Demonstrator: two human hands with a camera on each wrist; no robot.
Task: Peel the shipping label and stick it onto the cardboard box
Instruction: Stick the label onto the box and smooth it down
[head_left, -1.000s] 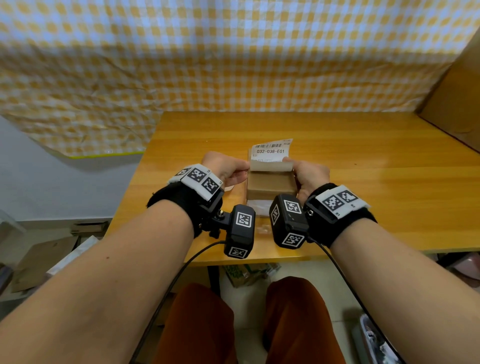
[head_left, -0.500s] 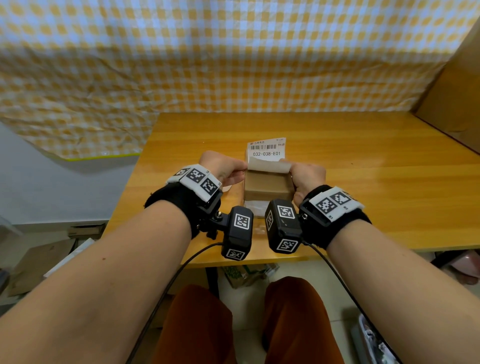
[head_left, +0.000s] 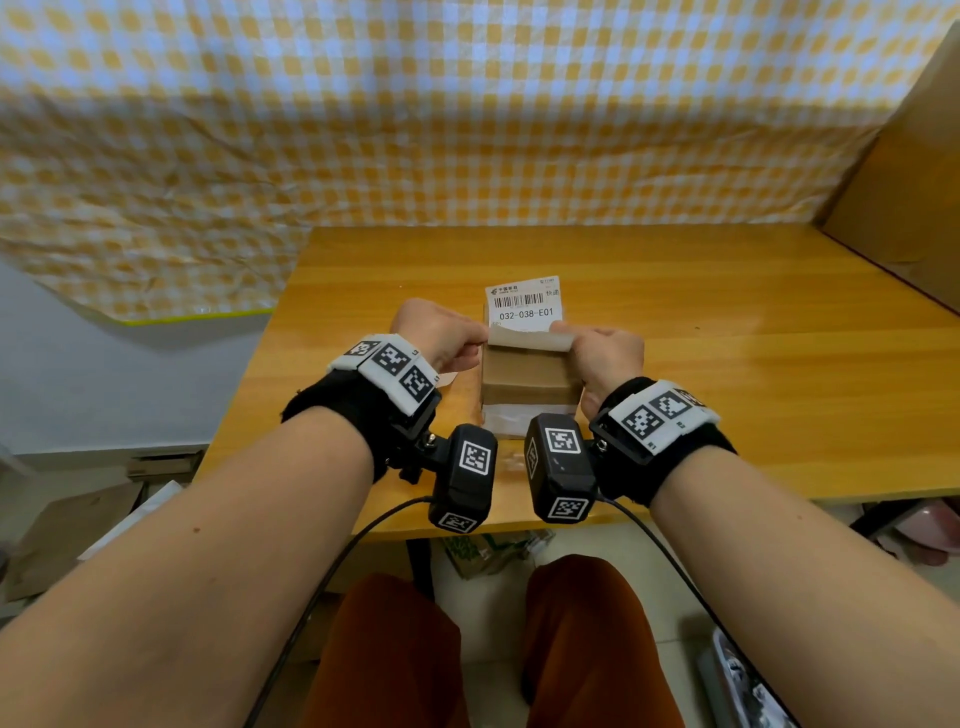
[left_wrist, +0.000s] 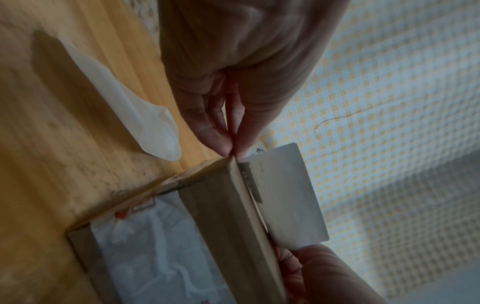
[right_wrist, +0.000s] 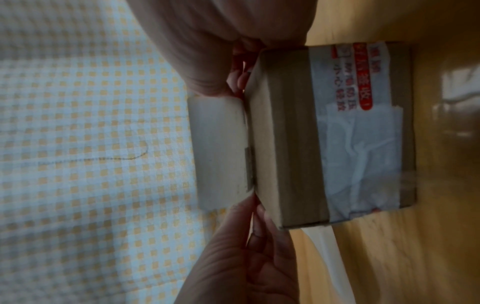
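A small cardboard box (head_left: 524, 384) with white tape on its near side stands on the wooden table (head_left: 727, 364). The white shipping label (head_left: 524, 304) stands upright over the box's far top edge, barcode side facing me, its lower part curled toward me. My left hand (head_left: 480, 338) pinches the label's lower left corner between thumb and finger. My right hand (head_left: 563, 332) pinches the lower right corner. In the left wrist view the left fingertips (left_wrist: 221, 144) meet at the label (left_wrist: 283, 195) just above the box (left_wrist: 221, 216). The right wrist view shows the label (right_wrist: 221, 148) against the box (right_wrist: 291, 133).
A white strip of backing paper (left_wrist: 145, 115) lies on the table left of the box. A yellow checked cloth (head_left: 467, 130) hangs behind the table. A large cardboard sheet (head_left: 909, 197) leans at the far right. The table's near edge (head_left: 779, 499) is just under my wrists.
Both hands and the label have drifted slightly left over the box. The pinches on the label's corners are unchanged.
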